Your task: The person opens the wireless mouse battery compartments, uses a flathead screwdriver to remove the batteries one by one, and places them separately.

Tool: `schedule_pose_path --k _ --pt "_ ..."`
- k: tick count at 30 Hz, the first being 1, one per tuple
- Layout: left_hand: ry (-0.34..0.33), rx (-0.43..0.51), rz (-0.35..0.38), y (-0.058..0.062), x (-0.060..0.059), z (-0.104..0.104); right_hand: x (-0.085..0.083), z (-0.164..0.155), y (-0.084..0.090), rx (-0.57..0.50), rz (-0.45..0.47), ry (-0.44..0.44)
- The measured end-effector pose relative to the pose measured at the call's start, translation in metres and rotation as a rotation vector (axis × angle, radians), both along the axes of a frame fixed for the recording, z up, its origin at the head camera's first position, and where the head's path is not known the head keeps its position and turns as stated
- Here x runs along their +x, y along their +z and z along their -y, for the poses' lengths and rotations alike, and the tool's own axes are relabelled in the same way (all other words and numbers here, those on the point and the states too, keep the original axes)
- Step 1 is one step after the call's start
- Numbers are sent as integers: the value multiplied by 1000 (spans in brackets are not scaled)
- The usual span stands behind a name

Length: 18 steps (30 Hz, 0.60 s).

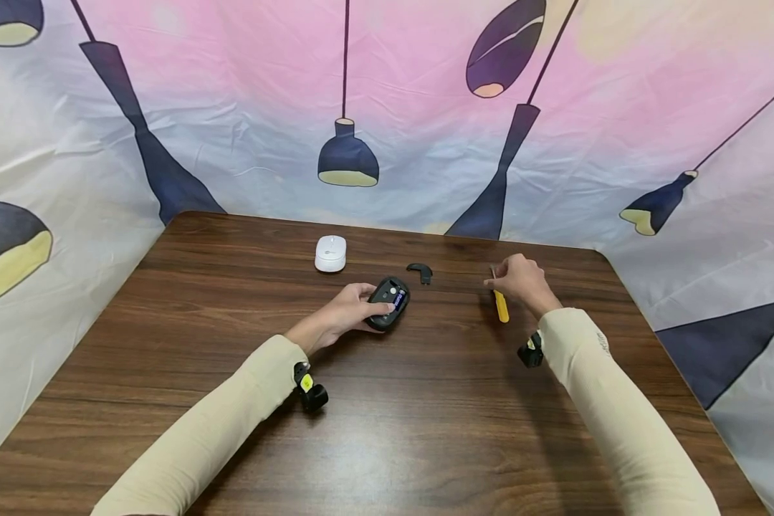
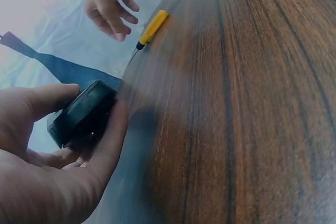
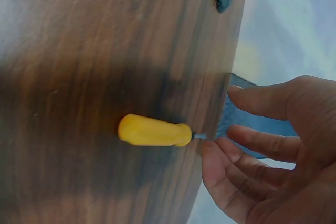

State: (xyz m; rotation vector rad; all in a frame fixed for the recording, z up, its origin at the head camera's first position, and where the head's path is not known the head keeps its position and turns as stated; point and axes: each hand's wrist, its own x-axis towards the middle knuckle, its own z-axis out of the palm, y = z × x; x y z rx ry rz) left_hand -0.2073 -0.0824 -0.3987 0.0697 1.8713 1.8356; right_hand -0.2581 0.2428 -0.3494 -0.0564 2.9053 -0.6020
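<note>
- The left hand (image 1: 345, 309) grips a black computer mouse (image 1: 389, 303), thumb along one side and fingers curled under the other, holding it belly-up with one edge tilted off the wooden table (image 1: 387, 430)
- The right hand (image 1: 519, 281) holds nothing; its fingers are loosely spread and relaxed, hovering just above the metal end of a yellow-handled screwdriver (image 1: 501, 305), fingertips close to the shaft but, as far as the right wrist view shows, not touching it
- The mouse sits near the middle of the table, a little toward the far edge; the screwdriver lies flat on the wood to its right, well apart from it
- The mouse is small, rounded and matt black; its underside faces up with the battery bay open, and something blue and white, probably a battery, shows inside
- A small curved black piece (image 1: 420, 272), likely the bay cover, lies just beyond the mouse
- By its look the mouse is light, hard plastic, stiff and a bit slippery at the curved shell; the safest hold is across its two long sides, as now, keeping fingers off the open bay
- The screwdriver looks light and rigid, with a smooth plump handle (image 3: 154, 130) best taken around its middle; the thin tip is harder to pinch
- A white mouse (image 1: 330, 253) rests farther back, toward the patterned cloth backdrop (image 1: 387, 107)
</note>
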Motion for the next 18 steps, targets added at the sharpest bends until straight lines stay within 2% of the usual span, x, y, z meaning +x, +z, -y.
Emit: schedule_pose_path --k 7,18 --pt "1 37 26 -2 -1 -2 4 -8 -10 -24 83 -52" --pt "44 20 14 -2 -4 -7 9 -16 -25 -14 175 -76"
